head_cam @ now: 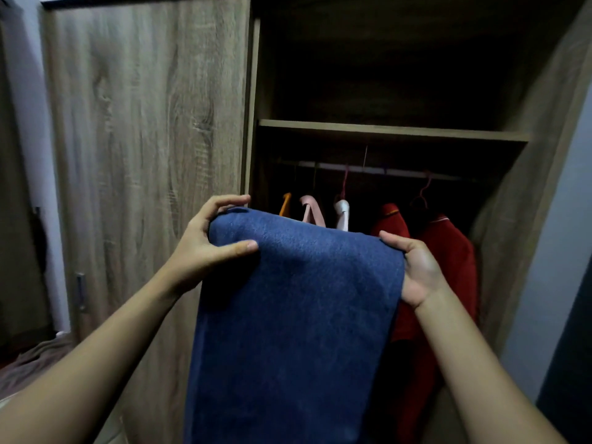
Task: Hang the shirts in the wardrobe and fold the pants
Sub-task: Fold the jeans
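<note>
I hold a pair of blue denim pants [298, 309] up in front of the open wardrobe, doubled over at the top and hanging down past the frame's bottom. My left hand [208, 241] grips the fold's left end, thumb on the front. At the right end, my right hand [416, 270] pinches the fabric. Behind the pants, a rail [368, 169] carries hangers with shirts: an orange one [285, 203], a pink one [312, 213], a white one [342, 214] and two red shirts [448, 251].
The wardrobe's left wooden door [144, 139] is closed beside the open compartment. A shelf [390, 131] runs above the rail with a dark space over it. The open right door [538, 187] stands at an angle. Bedding [35, 363] lies at lower left.
</note>
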{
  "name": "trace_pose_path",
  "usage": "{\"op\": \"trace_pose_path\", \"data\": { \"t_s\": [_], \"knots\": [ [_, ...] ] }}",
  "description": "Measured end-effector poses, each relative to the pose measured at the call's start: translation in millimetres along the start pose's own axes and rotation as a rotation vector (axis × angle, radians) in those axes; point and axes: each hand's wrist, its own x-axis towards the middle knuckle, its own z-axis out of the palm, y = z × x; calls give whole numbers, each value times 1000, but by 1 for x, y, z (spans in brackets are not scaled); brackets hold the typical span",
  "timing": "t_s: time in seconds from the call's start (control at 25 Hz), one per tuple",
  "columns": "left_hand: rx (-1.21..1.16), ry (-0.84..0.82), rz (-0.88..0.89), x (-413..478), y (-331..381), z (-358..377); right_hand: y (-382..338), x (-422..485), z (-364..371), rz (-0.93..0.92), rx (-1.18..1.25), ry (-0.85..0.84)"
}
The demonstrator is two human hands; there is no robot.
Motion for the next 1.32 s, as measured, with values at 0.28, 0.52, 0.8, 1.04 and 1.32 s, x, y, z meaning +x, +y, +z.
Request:
{"op": "trace_pose_path", "data": {
  "t_s": [0.28,0.52,0.8,1.04,1.32],
  "knots": [
    [146,-46,37,6,0,6,-12,-10,8,30,-91,-15],
    [202,-151,135,19,16,3,-14,-21,-5,15,-131,-94],
    [151,-91,31,28,26,16,-6,-24,-9,8,-46,-74],
    [0,200,-152,41,32,36,24,-29,-17,-266,-496,54],
    [-164,138,-283,51,54,33,53,-6,-21,-805,-829,602]
  ]
}}
